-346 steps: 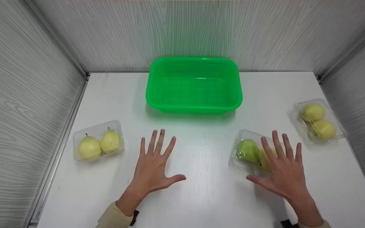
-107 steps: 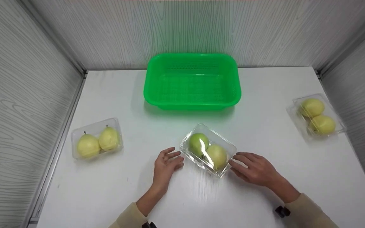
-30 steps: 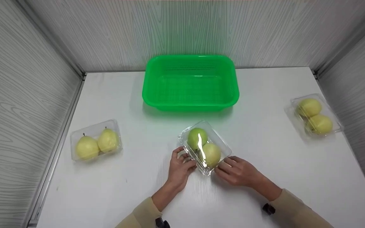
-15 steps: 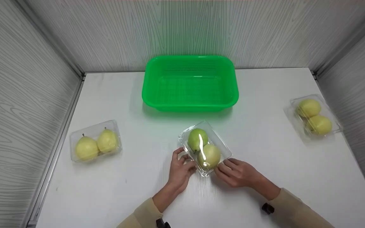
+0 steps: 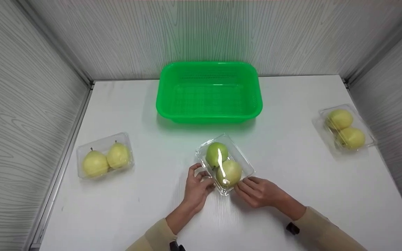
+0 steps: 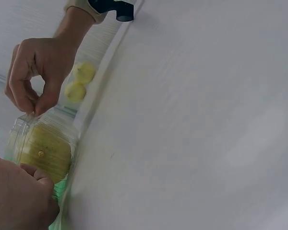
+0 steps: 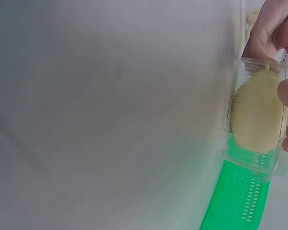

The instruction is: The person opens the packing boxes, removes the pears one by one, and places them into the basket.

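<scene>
A clear plastic clamshell box [image 5: 238,157] with two pears in it sits slantwise in the middle of the table. Its far pear [image 5: 216,154] is green, its near pear [image 5: 230,174] pale yellow. My left hand [image 5: 196,191] holds the box's left side with curled fingers. At the near right edge, my right hand [image 5: 259,192] pinches the plastic rim between thumb and fingers. That pinch on the rim also shows in the left wrist view, where the right hand [image 6: 41,69] is at the upper left. The lid appears closed over the fruit; some fingertips are hidden beneath the edges.
A green plastic basket [image 5: 209,118] stands behind the box against the back wall, with nothing in it. Similar boxes of two yellow pears lie at the left [image 5: 105,139] and near the right edge [image 5: 361,122]. Panels [image 5: 23,115] enclose the white table [image 5: 134,216].
Both hands were spread apart at first, with the box at the right. It has since come to the middle and turned, and both hands now hold it. The last second shows barely any movement.
</scene>
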`<action>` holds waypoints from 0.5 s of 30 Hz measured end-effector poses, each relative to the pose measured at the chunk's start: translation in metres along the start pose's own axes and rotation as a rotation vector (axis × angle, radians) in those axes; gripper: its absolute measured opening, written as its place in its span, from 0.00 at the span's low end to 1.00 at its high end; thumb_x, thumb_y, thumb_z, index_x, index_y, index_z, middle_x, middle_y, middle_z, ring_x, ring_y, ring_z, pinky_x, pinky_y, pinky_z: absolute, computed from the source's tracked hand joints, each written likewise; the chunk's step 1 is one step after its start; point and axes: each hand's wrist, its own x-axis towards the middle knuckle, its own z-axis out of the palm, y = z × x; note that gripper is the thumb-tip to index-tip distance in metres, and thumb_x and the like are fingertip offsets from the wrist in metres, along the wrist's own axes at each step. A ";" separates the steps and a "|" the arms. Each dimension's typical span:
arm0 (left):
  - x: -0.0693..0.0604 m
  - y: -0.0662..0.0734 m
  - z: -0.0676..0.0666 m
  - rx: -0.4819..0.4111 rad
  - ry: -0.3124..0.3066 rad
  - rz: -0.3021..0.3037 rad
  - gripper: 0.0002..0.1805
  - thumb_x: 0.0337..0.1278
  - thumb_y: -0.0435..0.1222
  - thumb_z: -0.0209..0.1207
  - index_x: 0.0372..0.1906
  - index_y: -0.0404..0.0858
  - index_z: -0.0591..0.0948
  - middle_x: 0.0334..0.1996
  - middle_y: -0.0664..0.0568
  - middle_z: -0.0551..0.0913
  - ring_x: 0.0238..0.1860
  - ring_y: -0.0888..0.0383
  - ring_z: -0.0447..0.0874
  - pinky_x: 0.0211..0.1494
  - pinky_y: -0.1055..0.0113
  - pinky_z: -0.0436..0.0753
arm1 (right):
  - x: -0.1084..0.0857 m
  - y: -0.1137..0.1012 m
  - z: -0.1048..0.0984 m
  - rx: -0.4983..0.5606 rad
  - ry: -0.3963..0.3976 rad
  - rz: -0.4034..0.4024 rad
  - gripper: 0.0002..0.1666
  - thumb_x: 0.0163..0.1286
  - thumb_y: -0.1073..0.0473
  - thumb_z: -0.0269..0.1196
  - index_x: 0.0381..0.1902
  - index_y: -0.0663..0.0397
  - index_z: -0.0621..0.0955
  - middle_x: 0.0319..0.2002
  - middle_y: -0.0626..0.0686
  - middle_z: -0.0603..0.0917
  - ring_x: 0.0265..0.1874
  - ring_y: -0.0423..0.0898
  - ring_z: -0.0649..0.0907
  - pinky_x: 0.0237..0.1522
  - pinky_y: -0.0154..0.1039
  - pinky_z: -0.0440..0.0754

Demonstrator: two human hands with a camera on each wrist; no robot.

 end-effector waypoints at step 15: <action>0.001 -0.001 0.000 0.034 -0.010 0.023 0.36 0.58 0.21 0.59 0.69 0.42 0.60 0.42 0.53 0.76 0.33 0.61 0.79 0.36 0.71 0.80 | 0.002 0.003 0.000 0.060 0.030 0.005 0.17 0.73 0.68 0.52 0.35 0.61 0.88 0.29 0.53 0.89 0.24 0.42 0.84 0.29 0.32 0.89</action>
